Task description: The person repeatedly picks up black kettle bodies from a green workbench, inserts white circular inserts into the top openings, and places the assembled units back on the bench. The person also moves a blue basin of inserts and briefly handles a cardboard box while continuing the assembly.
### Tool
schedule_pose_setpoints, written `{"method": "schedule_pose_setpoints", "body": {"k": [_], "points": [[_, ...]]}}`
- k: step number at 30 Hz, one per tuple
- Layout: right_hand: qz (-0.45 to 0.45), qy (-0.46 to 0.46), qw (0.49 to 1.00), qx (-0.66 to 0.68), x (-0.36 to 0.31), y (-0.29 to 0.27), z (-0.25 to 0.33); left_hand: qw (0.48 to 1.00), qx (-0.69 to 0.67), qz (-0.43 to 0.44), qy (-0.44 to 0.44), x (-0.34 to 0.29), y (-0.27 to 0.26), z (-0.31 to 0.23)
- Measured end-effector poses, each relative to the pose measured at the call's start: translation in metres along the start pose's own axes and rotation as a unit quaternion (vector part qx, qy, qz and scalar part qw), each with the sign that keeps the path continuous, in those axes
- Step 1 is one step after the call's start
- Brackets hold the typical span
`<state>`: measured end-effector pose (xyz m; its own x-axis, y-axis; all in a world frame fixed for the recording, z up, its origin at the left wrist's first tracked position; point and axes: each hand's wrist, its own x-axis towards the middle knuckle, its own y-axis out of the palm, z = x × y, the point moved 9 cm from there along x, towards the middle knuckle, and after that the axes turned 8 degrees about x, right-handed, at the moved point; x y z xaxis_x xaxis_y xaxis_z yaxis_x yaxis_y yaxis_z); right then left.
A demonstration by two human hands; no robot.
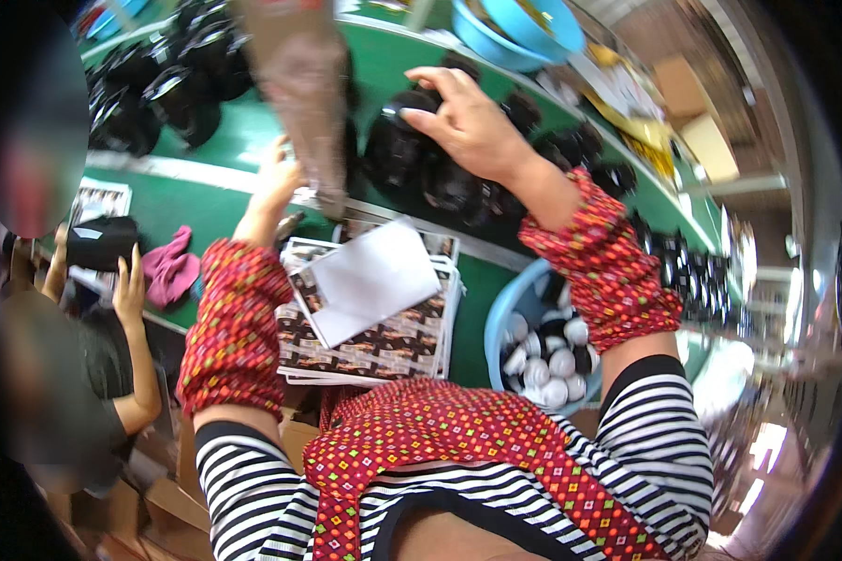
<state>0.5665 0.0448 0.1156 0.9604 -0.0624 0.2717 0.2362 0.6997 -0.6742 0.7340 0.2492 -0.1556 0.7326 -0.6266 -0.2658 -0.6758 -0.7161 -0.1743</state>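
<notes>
On the green bench ahead, my right hand (pixel 472 126) curls over a glossy black rounded housing (pixel 393 145), thumb on the near side and forefinger over its top. More black housings (pixel 454 192) crowd beside it under my wrist. My left hand (pixel 276 182) is raised at the side of a tall brownish, smeared thing (pixel 304 103), which looks like a plastic-wrapped piece. Blur hides whether those fingers grip it. Between my forearms lies a stack of printed sheets (pixel 374 341), with a blank white sheet (pixel 370 280) askew on top.
A blue basin (pixel 494 341) of white and black round caps (pixel 557 365) stands by my right forearm. Black housings (pixel 182 103) line the bench at far left. Blue bowls (pixel 505 42) sit at the back. At left a co-worker holds a black cylinder (pixel 103 243) near a pink cloth (pixel 170 266).
</notes>
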Motion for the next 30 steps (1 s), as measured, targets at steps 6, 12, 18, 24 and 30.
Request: {"method": "schedule_pose_setpoints", "body": {"k": [6, 12, 18, 24, 30], "points": [[0.030, 0.417, 0.899, -0.132, -0.282, -0.116, -0.082, 0.926, 0.104, -0.355, 0.079, -0.148, -0.003, -0.009], [0.063, 0.383, 0.873, -0.294, -0.413, -0.059, -0.119, 0.954, 0.148, 0.056, 0.254, -0.254, 0.234, -0.077], [0.135, 0.289, 0.867, -0.383, -0.425, -0.017, -0.177, 0.760, 0.354, 0.389, 0.382, -0.318, 0.460, -0.085], [0.179, 0.264, 0.837, -0.445, -0.432, -0.004, -0.202, 0.667, 0.561, 0.338, 0.356, -0.336, 0.531, -0.029], [0.058, 0.351, 0.902, -0.243, -0.395, -0.054, -0.148, 0.665, 0.382, 0.411, 0.493, -0.345, 0.494, -0.080]]}}
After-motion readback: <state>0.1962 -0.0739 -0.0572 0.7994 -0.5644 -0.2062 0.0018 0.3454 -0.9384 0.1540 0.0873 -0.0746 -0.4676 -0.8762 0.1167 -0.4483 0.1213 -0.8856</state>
